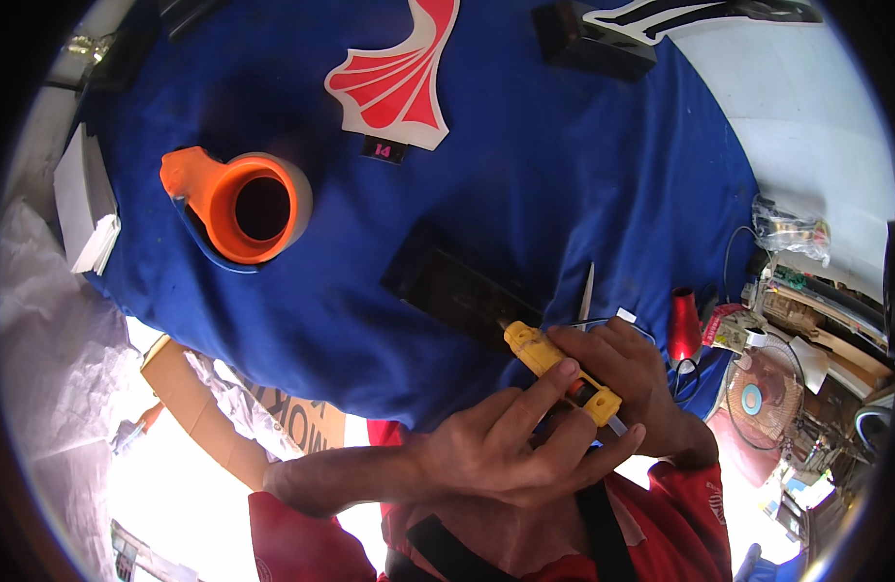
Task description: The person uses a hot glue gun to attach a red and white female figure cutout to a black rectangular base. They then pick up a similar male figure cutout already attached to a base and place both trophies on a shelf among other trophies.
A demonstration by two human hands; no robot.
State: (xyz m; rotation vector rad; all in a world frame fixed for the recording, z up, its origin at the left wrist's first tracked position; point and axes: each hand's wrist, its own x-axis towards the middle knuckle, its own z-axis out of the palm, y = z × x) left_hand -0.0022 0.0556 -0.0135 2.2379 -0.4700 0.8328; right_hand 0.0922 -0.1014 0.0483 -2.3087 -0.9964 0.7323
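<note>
Both my hands are on a yellow glue gun (535, 349), held at a slant in front of my chest. A pale, clear stick shows at its near end, and its narrow tip points away to the left. My right hand (632, 373) is closed around its far right side. From the left, my left hand (511, 446) presses its fingers against the near side, partly covering a dark opening. Just beyond the tip lies a black flat box (457, 286) on the blue cloth (360, 291). A thin pointed blade (588, 289) lies near my right hand.
An orange cup (292, 184) with dark contents stands at left. Red-and-white cutout (399, 92) and black block (593, 48) lie at the far side. Beyond the right cloth edge are a red cone-shaped object (683, 325) and a fan (758, 398); cardboard (200, 412) is at lower left.
</note>
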